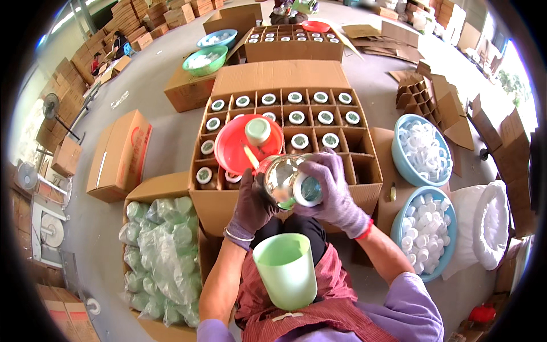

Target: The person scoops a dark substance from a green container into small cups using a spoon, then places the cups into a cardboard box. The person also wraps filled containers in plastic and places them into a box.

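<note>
My left hand (254,200), in a dark glove, is wrapped round the side of a shiny clear glass jar (279,176). The jar is tilted above the near edge of a divided carton (216,196). At its right end sits a white-rimmed lid (309,190), its middle see-through or greenish. My right hand (333,191), in a grey-purple glove, has its fingers curled round that lid end. Just behind the jar, a red bowl (225,149) rests on the carton with a pale green cup (257,130) and a light-handled brush or tool (250,155). A pale green pail (285,273) sits on my lap.
Several lidded jars (296,118) fill carton cells. Left stands a box of plastic-wrapped green jars (162,251); right, blue basins of white rings (421,151) and white caps (424,228), beside a white sack (478,228). Ahead is another jar carton (293,51) with a person behind.
</note>
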Demonstrator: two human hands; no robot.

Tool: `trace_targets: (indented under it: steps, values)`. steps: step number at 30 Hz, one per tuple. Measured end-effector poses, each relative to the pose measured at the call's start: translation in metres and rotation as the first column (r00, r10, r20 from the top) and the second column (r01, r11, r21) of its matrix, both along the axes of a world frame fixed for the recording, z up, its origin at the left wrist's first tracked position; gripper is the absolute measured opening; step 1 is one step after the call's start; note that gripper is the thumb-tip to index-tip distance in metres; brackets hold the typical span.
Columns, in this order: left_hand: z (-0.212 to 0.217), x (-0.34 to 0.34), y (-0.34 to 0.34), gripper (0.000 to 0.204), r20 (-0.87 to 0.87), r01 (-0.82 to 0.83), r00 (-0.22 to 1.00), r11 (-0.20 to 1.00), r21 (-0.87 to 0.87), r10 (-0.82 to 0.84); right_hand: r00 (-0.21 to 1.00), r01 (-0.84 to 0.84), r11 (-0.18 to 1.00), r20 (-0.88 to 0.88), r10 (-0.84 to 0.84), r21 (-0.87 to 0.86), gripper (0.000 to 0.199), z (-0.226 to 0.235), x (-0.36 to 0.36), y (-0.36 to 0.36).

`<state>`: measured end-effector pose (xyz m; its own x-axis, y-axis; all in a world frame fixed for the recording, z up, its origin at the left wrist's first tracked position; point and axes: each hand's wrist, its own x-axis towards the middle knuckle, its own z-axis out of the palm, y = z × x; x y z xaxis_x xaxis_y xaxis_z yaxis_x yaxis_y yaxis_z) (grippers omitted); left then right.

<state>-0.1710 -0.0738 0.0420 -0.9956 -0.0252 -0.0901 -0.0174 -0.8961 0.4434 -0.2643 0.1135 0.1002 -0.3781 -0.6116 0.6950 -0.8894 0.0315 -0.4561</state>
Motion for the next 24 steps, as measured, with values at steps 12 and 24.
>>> trace_targets:
  steps: [12,24]
  values:
    - [0.004,0.107,-0.021,0.069,-0.025,-0.153,0.967,0.497,-0.854,0.254,0.69,-0.322,0.946,0.68,0.247,-0.017,0.061,-0.09,0.077,0.062]
    - [-0.054,0.29,-0.005,0.052,0.407,0.116,0.881,0.723,-0.681,0.242,0.849,-0.294,0.835,0.528,0.004,0.466,0.071,-0.152,0.208,0.101]
